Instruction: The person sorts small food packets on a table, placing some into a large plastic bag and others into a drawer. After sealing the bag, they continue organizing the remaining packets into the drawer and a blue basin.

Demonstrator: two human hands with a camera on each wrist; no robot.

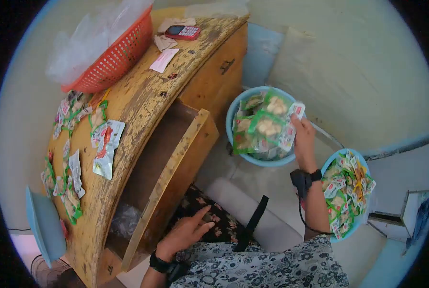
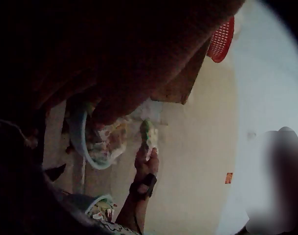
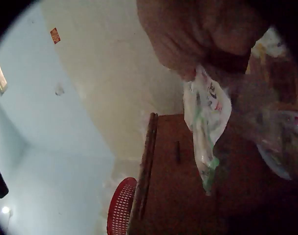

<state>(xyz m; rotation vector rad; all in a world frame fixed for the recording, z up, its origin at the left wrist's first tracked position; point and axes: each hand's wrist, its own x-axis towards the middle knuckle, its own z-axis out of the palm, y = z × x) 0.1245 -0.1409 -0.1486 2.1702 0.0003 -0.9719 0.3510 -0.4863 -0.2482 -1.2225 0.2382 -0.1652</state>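
Note:
My right hand (image 1: pixel 304 141) pinches a clear green-edged food packet (image 1: pixel 268 126) by its white labelled end, above a light blue basin (image 1: pixel 230 126) of similar packets. Pale pieces show through the plastic. In the right wrist view the pinched packet (image 3: pixel 203 127) hangs edge-on below the fingers. In the left wrist view it stands up from the right hand (image 2: pixel 147 159), apart from the basin (image 2: pixel 76 139). My left hand (image 1: pixel 188 234) lies over the dark flowered cloth on my lap, holding nothing, its fingers loosely extended.
A second blue basin (image 1: pixel 363 165) full of packets stands at the right. The worn wooden desk (image 1: pixel 135 103) has an open drawer (image 1: pixel 176 165) jutting toward me. On the desk are loose packets (image 1: pixel 108 149), a red basket (image 1: pixel 123 53) with plastic bags and a red phone (image 1: pixel 183 32).

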